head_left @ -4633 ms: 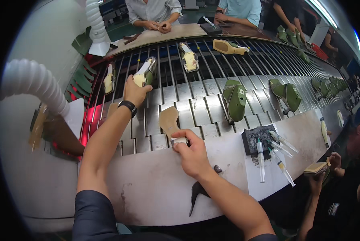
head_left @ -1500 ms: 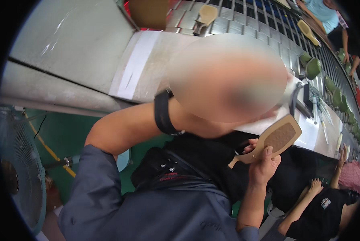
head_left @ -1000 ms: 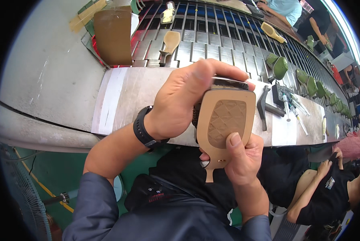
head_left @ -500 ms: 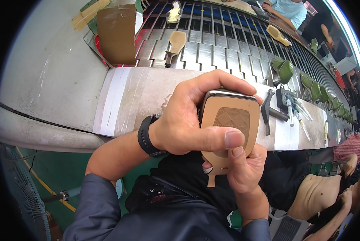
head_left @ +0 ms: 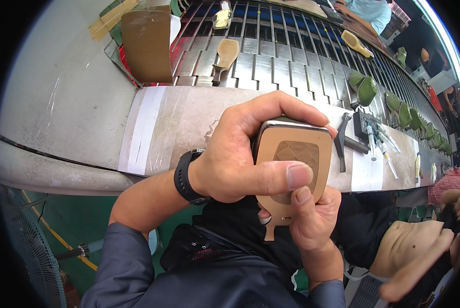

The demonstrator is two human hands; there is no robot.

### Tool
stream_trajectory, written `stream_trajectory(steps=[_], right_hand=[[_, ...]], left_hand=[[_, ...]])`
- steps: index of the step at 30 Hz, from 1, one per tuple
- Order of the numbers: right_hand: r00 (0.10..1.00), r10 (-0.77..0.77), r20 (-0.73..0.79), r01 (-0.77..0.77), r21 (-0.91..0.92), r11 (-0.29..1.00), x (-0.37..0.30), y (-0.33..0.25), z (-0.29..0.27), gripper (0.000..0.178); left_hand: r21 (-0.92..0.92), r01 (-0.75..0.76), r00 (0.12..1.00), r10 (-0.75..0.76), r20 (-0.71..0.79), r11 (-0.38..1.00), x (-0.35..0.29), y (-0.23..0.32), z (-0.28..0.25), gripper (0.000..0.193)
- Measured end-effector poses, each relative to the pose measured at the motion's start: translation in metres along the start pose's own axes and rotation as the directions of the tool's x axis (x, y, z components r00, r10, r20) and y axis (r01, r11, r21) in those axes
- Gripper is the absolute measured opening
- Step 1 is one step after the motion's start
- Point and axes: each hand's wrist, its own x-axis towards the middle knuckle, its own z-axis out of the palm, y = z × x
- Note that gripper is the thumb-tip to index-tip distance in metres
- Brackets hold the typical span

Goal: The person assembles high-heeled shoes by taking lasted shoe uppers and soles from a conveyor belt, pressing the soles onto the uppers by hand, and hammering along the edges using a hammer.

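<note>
Both my hands hold a shoe, its tan sole (head_left: 298, 151) facing up and a narrow tip pointing towards me. A brown patterned patch sits in the middle of the sole, and a sliver of green upper shows at the wide end. My left hand (head_left: 235, 154) wraps the wide end, fingers curled over the far edge and thumb pressed flat across the sole. Lower down, my right hand (head_left: 314, 215) grips the narrower part, its thumb tip against the left thumb. The shoe's underside is hidden.
A hammer (head_left: 343, 143) and a black holder (head_left: 362, 126) with several syringes lie on the bench at right. Beyond runs a slatted conveyor (head_left: 261, 66) carrying tan soles (head_left: 227, 54) and green shoes (head_left: 364, 90). A brown cardboard piece (head_left: 147, 49) stands left; co-workers (head_left: 409, 246) are at right.
My hands and the shoe have barely moved; the sole is tilted slightly differently. The green shoes on the conveyor have shifted slightly, and the co-worker at right has moved their arms.
</note>
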Motion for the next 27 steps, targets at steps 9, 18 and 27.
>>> stream_trajectory(steps=[9,18,27], right_hand=[[1.000,0.012,-0.020,-0.012,0.003,1.000,-0.005,-0.001,-0.001,0.037],[0.998,0.048,-0.038,-0.047,0.033,0.998,0.008,-0.007,-0.017,0.041],[0.999,0.043,-0.031,-0.043,0.017,0.999,0.015,-0.014,-0.023,0.039]], left_hand=[[-0.045,0.098,0.993,-0.100,-0.055,0.994,-0.001,0.010,0.009,0.057],[-0.097,0.075,0.996,-0.069,0.061,0.992,0.014,-0.008,-0.005,0.082],[-0.031,0.056,0.998,-0.056,0.004,0.998,0.020,-0.010,0.002,0.070]])
